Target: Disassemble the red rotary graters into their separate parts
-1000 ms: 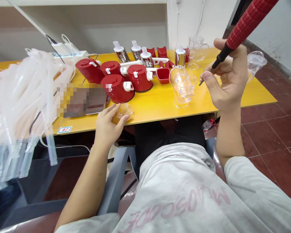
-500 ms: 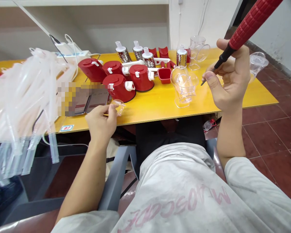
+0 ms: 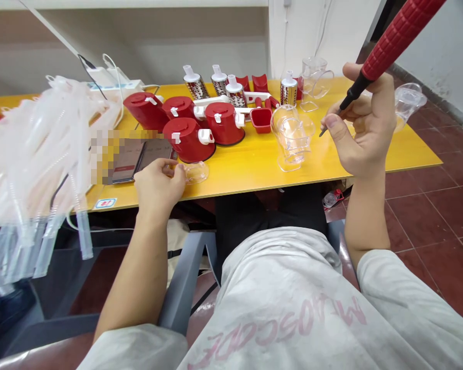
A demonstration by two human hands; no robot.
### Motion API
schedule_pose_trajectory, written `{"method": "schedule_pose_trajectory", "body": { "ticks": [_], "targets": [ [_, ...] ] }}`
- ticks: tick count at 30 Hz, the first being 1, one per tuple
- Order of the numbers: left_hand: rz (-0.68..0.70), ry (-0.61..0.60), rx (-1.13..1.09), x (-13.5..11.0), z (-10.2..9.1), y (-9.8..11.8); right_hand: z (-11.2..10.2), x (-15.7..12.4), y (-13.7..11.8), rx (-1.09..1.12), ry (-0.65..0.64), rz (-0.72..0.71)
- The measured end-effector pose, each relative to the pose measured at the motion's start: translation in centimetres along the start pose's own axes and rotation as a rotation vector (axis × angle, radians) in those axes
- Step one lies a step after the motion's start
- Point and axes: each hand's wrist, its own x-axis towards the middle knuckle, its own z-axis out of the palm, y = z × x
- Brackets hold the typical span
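Observation:
My left hand (image 3: 160,184) is at the table's front edge, thumb and fingers closed on the rim of a small clear plastic piece (image 3: 196,173). That piece lies low and nearly flat by the tabletop. In my right hand (image 3: 364,121) is a screwdriver (image 3: 393,46), held like a pen. Its textured red handle points up to the right, and its thin dark tip points down to the left. Just left of the tip stands a clear plastic housing (image 3: 292,139) with a round opening. Nearest to my left hand is a red drum-shaped part (image 3: 188,141) with a white knob.
More red drum parts (image 3: 226,123) stand mid-table, with metal grater drums (image 3: 236,93) and a small red tray (image 3: 261,120) behind. Other clear housings (image 3: 314,85) are farther back and at right. Plastic bags (image 3: 54,149) cover the left side beside a phone (image 3: 127,163).
The clear piece in my left hand has tilted down flatter and shifted slightly right. My right hand and the screwdriver have moved slightly left.

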Motion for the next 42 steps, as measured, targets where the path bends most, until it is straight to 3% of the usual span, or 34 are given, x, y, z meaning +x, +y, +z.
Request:
{"method": "schedule_pose_trajectory", "body": {
  "ticks": [4,8,11,14,17,20,23,28,33,37,42],
  "targets": [
    [0.08,0.03,-0.025,-0.2,-0.5,-0.1,-0.1,-0.1,-0.1,-0.005,0.0,0.014],
    [0.236,0.047,-0.295,-1.9,-0.7,1.9,-0.2,-0.6,-0.3,0.03,-0.012,0.061],
    [0.295,-0.155,-0.558,-4.1,0.4,5.3,-0.3,-0.9,-0.3,0.048,-0.024,0.082],
    [0.437,-0.382,-0.69,-6.1,2.8,9.2,-0.2,-0.8,0.0,0.021,-0.005,0.086],
    [0.618,-0.426,-0.74,-7.1,5.5,13.1,-0.1,-0.6,0.5,-0.004,-0.002,0.112],
    [0.727,-0.351,-0.764,-7.0,7.8,16.7,-0.3,-0.6,1.1,0.028,0.046,0.149],
    [0.753,-0.259,-0.73,-5.9,9.8,19.5,-1.0,-0.4,1.2,0.101,0.162,0.188],
    [0.744,-0.153,-0.663,-2.3,12.8,22.4,-2.3,0.4,-0.2,0.179,0.151,0.311],
    [0.76,-0.017,-0.53,1.6,14.5,25.1,-2.5,0.3,-0.5,0.129,0.193,0.344],
    [0.764,-0.022,-0.531,4.2,15.7,27.4,-3.0,-0.1,-0.3,0.023,0.174,0.387],
    [0.736,-0.071,-0.588,7.4,17.5,29.1,-4.0,0.3,0.3,0.15,0.224,0.375]
  ]
}}
